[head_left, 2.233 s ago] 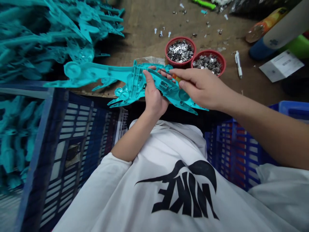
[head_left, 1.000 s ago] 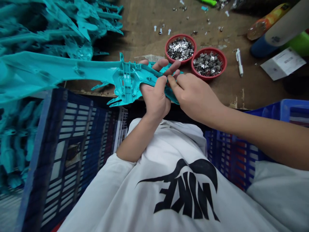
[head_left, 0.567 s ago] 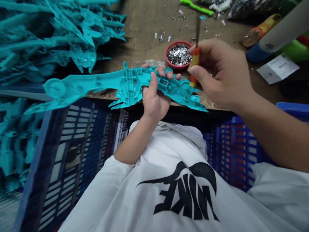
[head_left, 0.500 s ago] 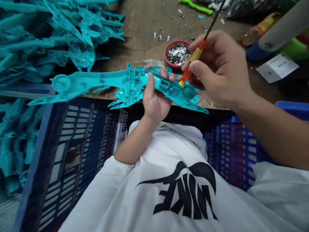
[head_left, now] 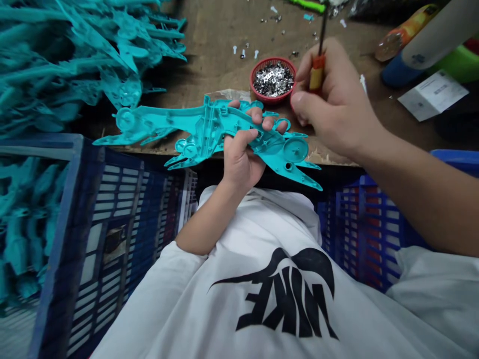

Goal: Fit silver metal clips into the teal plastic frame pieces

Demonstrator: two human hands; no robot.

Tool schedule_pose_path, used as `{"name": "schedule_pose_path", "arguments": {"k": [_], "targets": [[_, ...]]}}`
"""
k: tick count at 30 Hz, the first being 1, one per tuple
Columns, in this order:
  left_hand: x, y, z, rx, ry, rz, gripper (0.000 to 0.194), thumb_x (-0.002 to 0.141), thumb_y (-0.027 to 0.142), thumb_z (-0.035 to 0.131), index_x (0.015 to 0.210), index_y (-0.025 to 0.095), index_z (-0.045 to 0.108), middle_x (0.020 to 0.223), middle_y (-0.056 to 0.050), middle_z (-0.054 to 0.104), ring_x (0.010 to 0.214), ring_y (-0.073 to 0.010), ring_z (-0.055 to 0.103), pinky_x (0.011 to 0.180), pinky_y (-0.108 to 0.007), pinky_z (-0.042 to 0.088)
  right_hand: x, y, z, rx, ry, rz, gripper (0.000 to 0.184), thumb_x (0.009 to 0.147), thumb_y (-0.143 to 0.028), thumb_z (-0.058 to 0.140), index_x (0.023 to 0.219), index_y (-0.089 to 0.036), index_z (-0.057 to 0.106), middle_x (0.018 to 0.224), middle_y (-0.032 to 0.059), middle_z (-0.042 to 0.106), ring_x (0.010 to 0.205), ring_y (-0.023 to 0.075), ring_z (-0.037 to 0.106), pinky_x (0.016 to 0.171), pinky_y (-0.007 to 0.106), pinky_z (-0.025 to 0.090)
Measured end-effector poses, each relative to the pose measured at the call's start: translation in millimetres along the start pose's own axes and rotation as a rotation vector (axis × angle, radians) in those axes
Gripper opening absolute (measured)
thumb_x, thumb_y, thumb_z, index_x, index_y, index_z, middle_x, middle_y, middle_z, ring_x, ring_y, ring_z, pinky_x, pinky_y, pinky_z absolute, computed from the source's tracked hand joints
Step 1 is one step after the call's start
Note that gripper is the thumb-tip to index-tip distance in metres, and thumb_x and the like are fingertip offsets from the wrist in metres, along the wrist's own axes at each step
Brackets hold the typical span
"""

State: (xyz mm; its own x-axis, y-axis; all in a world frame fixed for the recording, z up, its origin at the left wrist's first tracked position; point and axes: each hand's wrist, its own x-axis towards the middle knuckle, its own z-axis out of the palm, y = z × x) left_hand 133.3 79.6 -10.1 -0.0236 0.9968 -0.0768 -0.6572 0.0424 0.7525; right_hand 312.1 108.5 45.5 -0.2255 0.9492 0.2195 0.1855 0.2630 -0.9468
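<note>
My left hand (head_left: 241,162) is shut around a long teal plastic moulded part (head_left: 209,127), with its fingers curled over the middle. The part is ribbed and has round discs at both ends. My right hand (head_left: 337,99) grips a small screwdriver (head_left: 317,72) with an orange and yellow handle, its thin shaft pointing up and away. That hand is just above and to the right of the part, not touching it. Next to my right thumb is a red basket of small metal clips (head_left: 258,65).
A heap of teal parts (head_left: 75,65) lies at the left of the wooden workbench (head_left: 217,30), with more in a blue crate (head_left: 71,149). Another blue crate (head_left: 359,234) stands at the right. Small screws (head_left: 243,51) and a paper slip (head_left: 432,94) lie on the bench.
My left hand has turned the teal part, and its long end now looks shorter. My right hand has moved up and right, with the screwdriver swung upright.
</note>
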Motion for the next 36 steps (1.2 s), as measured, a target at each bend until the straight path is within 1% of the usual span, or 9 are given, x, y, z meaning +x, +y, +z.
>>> {"name": "schedule_pose_path", "arguments": {"k": [2,4,7,11,16,20,24,29,36], "targets": [[1,-4,-3.2,0.035,0.002,0.048,0.048,0.113,0.022,0.071,0.156,0.042,0.063,0.113,0.001,0.075,0.106,-0.0218,0.084,0.121,-0.045,0.071,0,6,0,-0.07,-0.046,0.063,0.043,0.103,-0.04,0.094,0.116,-0.031,0.054,0.095,-0.0042,0.055,0.082,0.0186,0.054,0.078,0.034,0.051],[4,-8,-7.3,0.085,0.009,0.08,0.048,0.116,0.03,0.078,0.159,0.041,0.061,0.118,0.0,0.077,0.118,-0.0236,0.087,0.124,-0.045,0.07,-2,16,3,-0.081,-0.095,0.115,0.052,0.102,-0.055,0.1,0.118,-0.029,0.058,0.097,-0.003,0.056,0.086,0.0187,0.054,0.077,0.033,0.048],[7,-12,-11.5,0.13,0.009,0.087,0.048,0.114,0.041,0.089,0.156,0.04,0.066,0.121,-0.001,0.078,0.13,-0.0266,0.086,0.125,-0.048,0.071,-5,33,13,-0.01,-0.151,0.193,0.067,0.095,-0.072,0.106,0.122,-0.029,0.061,0.106,-0.0005,0.061,0.095,0.0215,0.06,0.081,0.035,0.057],[7,-13,-10.4,0.154,0.003,0.062,0.043,0.113,0.048,0.09,0.15,0.037,0.072,0.122,-0.004,0.081,0.135,-0.0295,0.085,0.121,-0.051,0.075,-10,47,26,0.072,-0.176,0.203,0.068,0.09,-0.064,0.11,0.125,-0.031,0.062,0.113,0.0017,0.065,0.106,0.0269,0.068,0.092,0.045,0.069],[5,-11,-6.3,0.132,0.011,0.038,0.032,0.118,0.037,0.079,0.15,0.036,0.073,0.113,-0.003,0.081,0.128,-0.0293,0.087,0.116,-0.051,0.078,-14,42,38,0.164,-0.173,0.274,0.058,0.093,-0.055,0.105,0.119,-0.03,0.059,0.104,-0.0005,0.059,0.099,0.0243,0.066,0.091,0.045,0.071],[6,-6,-7.9,0.102,0.006,0.027,0.029,0.115,0.028,0.073,0.143,0.035,0.074,0.106,-0.001,0.078,0.114,-0.0259,0.087,0.114,-0.047,0.077,-15,41,41,0.195,-0.143,0.238,0.059,0.091,-0.05,0.106,0.118,-0.031,0.057,0.106,-0.0015,0.059,0.099,0.0224,0.066,0.09,0.042,0.071],[9,2,-8.9,0.105,0.027,-0.008,0.022,0.12,0.037,0.064,0.139,0.035,0.075,0.104,-0.003,0.077,0.107,-0.0263,0.085,0.112,-0.048,0.076,-15,44,41,0.191,-0.159,0.18,0.061,0.093,-0.05,0.107,0.123,-0.031,0.057,0.113,-0.0012,0.062,0.105,0.022,0.069,0.095,0.043,0.073],[12,6,-5.7,0.117,0.048,-0.004,0.039,0.13,0.058,0.043,0.14,0.034,0.071,0.105,-0.005,0.073,0.111,-0.028,0.084,0.115,-0.052,0.073,-18,45,41,0.238,-0.178,0.193,0.071,0.093,-0.071,0.108,0.12,-0.03,0.057,0.115,0.0006,0.065,0.11,0.0242,0.07,0.098,0.043,0.073],[21,4,-11.9,0.152,0.015,0.022,0.03,0.125,0.05,0.065,0.153,0.039,0.068,0.111,-0.002,0.075,0.116,-0.0259,0.085,0.121,-0.048,0.07,-15,47,36,0.209,-0.059,0.178,0.075,0.104,-0.1,0.081,0.122,-0.031,0.059,0.118,0.0021,0.068,0.124,0.028,0.072,0.107,0.047,0.07]]}}
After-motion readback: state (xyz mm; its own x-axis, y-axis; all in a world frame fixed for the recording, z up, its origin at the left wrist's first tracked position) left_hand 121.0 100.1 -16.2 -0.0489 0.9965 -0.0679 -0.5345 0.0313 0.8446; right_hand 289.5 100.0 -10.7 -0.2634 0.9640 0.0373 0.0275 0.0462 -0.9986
